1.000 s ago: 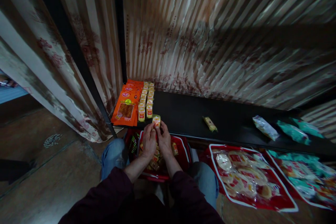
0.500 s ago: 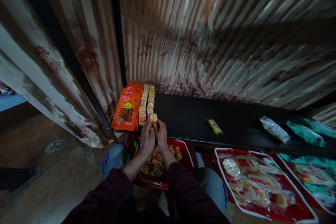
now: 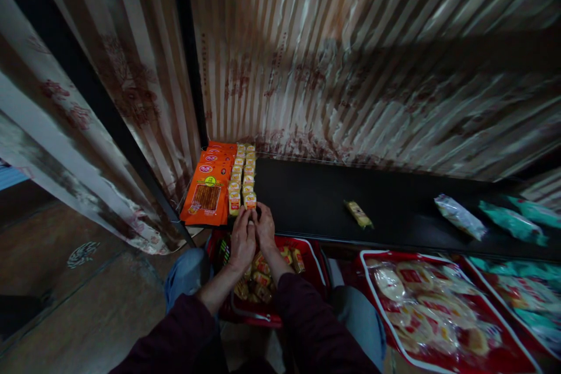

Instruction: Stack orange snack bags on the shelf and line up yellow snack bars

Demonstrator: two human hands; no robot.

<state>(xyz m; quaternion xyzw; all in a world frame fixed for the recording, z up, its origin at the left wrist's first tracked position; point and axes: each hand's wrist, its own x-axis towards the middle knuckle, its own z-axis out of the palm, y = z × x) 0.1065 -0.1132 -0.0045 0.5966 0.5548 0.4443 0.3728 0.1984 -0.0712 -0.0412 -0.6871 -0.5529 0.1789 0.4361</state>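
Observation:
My left hand [image 3: 242,239] and my right hand [image 3: 265,228] are side by side at the front edge of a black shelf [image 3: 394,210]. Their fingertips pinch a small yellow snack packet [image 3: 250,200] standing at the front of two rows of like packets [image 3: 243,172]. A stack of orange packets [image 3: 209,187] lies left of the rows. Under my wrists, on my lap, sits a red basket [image 3: 313,257] with several more small packets [image 3: 263,277].
A lone yellow packet [image 3: 358,214] lies mid-shelf; a white-wrapped packet [image 3: 459,216] and green ones [image 3: 512,223] lie at the right. Red bags of rice crackers [image 3: 429,310] sit on the floor to my right. Striped curtain [image 3: 350,58] hangs behind the shelf, a dark post [image 3: 188,52] at its left.
Both hands carried the small packet from in front of the shelf edge forward and left, setting it at the front of the right-hand row. The view has shifted slightly left.

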